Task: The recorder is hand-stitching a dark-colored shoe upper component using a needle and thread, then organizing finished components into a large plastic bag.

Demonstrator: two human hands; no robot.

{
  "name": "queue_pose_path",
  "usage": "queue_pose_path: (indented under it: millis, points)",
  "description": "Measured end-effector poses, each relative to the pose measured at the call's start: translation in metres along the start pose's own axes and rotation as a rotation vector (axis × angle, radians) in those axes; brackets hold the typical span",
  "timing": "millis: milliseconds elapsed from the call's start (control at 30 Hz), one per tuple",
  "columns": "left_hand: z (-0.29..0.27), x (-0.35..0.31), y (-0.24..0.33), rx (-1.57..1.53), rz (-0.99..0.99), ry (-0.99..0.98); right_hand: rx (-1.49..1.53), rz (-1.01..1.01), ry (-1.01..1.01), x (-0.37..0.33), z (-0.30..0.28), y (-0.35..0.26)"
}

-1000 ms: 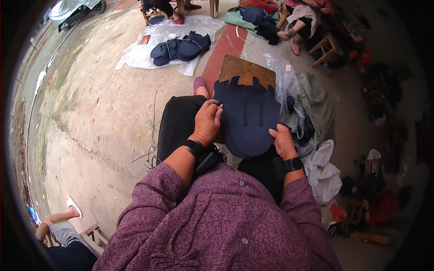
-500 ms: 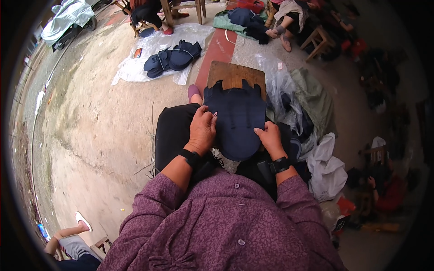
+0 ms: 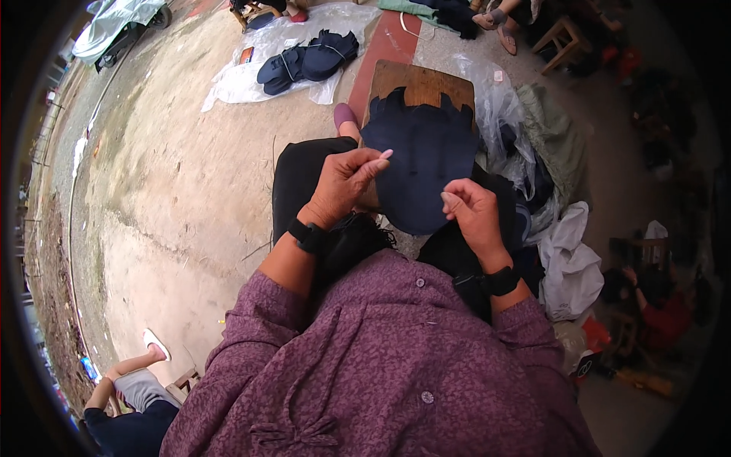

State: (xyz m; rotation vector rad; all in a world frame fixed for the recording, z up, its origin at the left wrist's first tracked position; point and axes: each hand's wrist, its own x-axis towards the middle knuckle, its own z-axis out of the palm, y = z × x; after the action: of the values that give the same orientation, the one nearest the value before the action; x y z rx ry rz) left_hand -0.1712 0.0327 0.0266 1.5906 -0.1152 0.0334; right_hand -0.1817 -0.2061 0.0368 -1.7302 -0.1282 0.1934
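Note:
A dark navy cloth piece (image 3: 426, 167), rounded at its near end and jagged with points at its far end, lies over a small wooden stool top (image 3: 415, 75) between my knees. Two dark lines run along its middle. Above its left edge, my left hand (image 3: 341, 183) pinches a small pink item (image 3: 386, 154) between thumb and fingertips; its kind is too small to tell. My right hand (image 3: 476, 213) hovers by the near right edge, thumb and forefinger pressed together. Whether anything thin is between those fingertips cannot be made out.
Tied bundles of navy pieces (image 3: 312, 61) rest on a clear plastic sheet (image 3: 236, 80) ahead. To the right are crumpled clear plastic (image 3: 495, 99), a green sack (image 3: 552, 137) and a white bag (image 3: 567, 263). Other people sit nearby, by a wooden stool (image 3: 562, 46).
My left hand has lifted off the cloth's left edge with the pink item. My right hand has let go of the right edge and closed its fingertips. The whole view has shifted slightly.

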Motion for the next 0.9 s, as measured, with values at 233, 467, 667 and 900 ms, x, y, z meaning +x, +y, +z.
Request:
queue_pose_path:
  millis: [233, 467, 667, 900]
  points:
    - [0.007, -0.016, 0.031, 0.527, 0.278, -0.36, -0.146, -0.245, -0.288, 0.015, 0.03, -0.045]
    - [0.001, -0.025, 0.044, 0.286, 0.066, -0.427, -0.766, -0.691, -0.294, 0.013, 0.044, -0.046]
    - [-0.015, -0.029, -0.003, 0.908, -0.033, -0.479, -0.973, -0.537, -0.017, 0.006, 0.023, -0.026]
    - [0.012, -0.037, -0.025, 1.356, -0.189, -0.712, -0.616, -0.481, -0.063, 0.006, 0.031, -0.015]
